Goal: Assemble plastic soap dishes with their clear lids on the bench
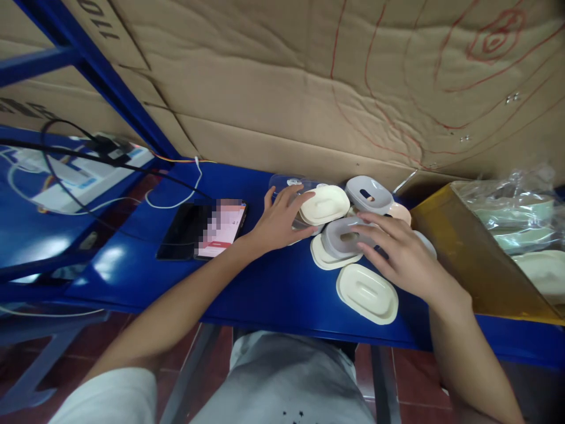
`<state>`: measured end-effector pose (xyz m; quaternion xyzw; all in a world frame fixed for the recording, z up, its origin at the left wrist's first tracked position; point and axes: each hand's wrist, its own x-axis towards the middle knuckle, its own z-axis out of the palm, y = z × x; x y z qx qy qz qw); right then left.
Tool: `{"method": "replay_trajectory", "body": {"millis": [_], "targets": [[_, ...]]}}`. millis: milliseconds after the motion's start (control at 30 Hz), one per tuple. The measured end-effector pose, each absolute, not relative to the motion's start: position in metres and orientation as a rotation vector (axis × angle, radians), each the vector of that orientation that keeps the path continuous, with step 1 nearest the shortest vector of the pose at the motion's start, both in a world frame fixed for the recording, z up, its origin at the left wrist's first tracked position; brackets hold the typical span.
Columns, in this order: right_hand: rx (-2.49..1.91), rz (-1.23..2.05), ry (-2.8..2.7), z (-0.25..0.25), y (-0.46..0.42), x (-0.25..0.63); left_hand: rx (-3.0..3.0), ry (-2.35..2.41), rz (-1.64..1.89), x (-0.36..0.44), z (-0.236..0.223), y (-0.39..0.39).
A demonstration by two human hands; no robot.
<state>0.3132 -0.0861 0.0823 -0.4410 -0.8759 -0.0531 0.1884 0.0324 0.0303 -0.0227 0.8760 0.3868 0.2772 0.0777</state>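
Observation:
My left hand (pixel 281 221) has its fingers spread at the left edge of a cream oval dish (pixel 325 203); whether it bears any weight cannot be told. That dish rests over clear plastic packaging (pixel 282 182). My right hand (pixel 399 250), fingers apart, reaches over a translucent grey oval piece with a slot (pixel 338 238) and touches its right side. The grey piece sits on a cream oval tray (pixel 318 254). Nearer me lies another cream tray with a raised middle ridge (pixel 367 294). Behind is a second slotted grey piece (pixel 369 193), beside a partly hidden peach piece (pixel 401 213).
A cardboard box (pixel 468 259) at right holds plastic-wrapped pale green pieces (pixel 521 221) and a cream piece (pixel 545 274). On the blue table (pixel 273 288), left, lie a lit phone (pixel 223 227) and cables. A power strip (pixel 88 179) is farther left. Cardboard (pixel 265 76) walls the back.

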Motion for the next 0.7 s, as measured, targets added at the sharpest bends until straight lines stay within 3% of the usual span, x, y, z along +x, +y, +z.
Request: {"method": "replay_trajectory", "body": {"millis": [200,433,700], "targets": [[-1.370,-0.009,-2.391,0.033,-0.088,0.344,2.644,1.242,0.718,0.048,-0.020,0.030],[-1.400,-0.056,-2.254,0.022,-0.068,0.365,2.660,1.272,0.793,0.064,-0.011,0.030],[-1.290,-0.022,-2.293,0.004,-0.085,0.353,2.550,1.126,0.909,-0.007,-0.002,-0.059]]}}
